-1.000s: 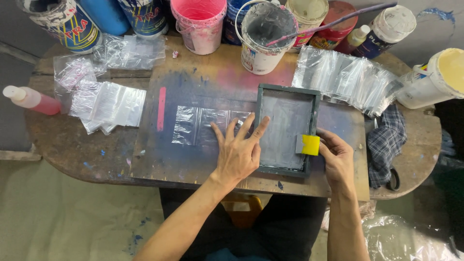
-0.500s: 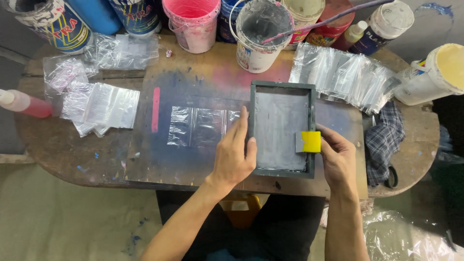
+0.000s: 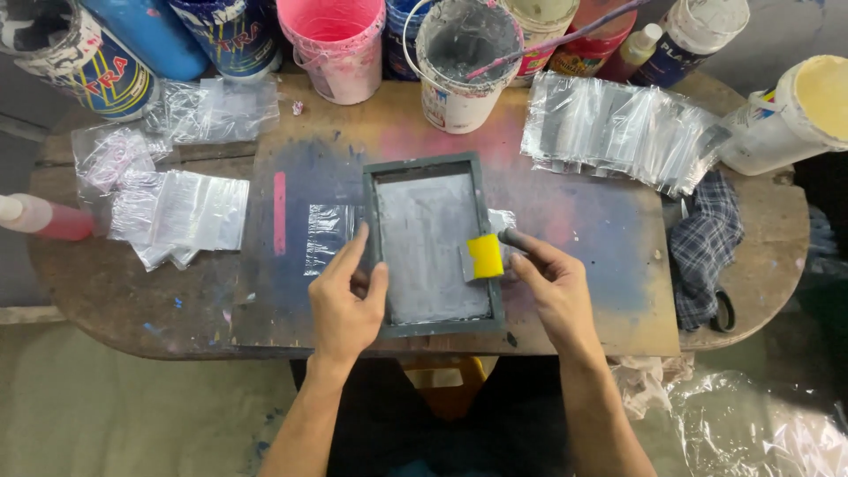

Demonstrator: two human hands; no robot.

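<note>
Sliding leftward since half a second ago, the grey screen-printing frame (image 3: 433,246) is now covering most of the clear plastic bag (image 3: 325,235) on the paint-stained board (image 3: 583,265), near the middle of the table. My left hand (image 3: 346,300) is pinching the frame's left rail, fingers closed on it with the thumb over the inner edge. My right hand (image 3: 549,287) is gripping the small yellow squeegee (image 3: 485,256), fingers closed on it, its edge resting on the mesh by the right rail.

I am judging the risks from here: the frame could be sitting crooked over the bag, since only one hand is steadying it, and the print would land off-centre. The slick bag could be creeping under the frame. A tilted squeegee could be smearing ink or pressing it unevenly through the mesh.

Around the board, the round wooden table (image 3: 106,300) is carrying a stack of clear bags (image 3: 181,212) at the left and a fanned row of bags (image 3: 618,132) at the far right. A pink bucket (image 3: 340,40), a white bucket (image 3: 464,62) and other paint tubs are lining the far edge. A plaid rag (image 3: 707,247) is lying at the right, a red-filled squeeze bottle (image 3: 44,219) at the left. Below, I am seeing dull flooring and crumpled plastic sheeting (image 3: 760,424).
</note>
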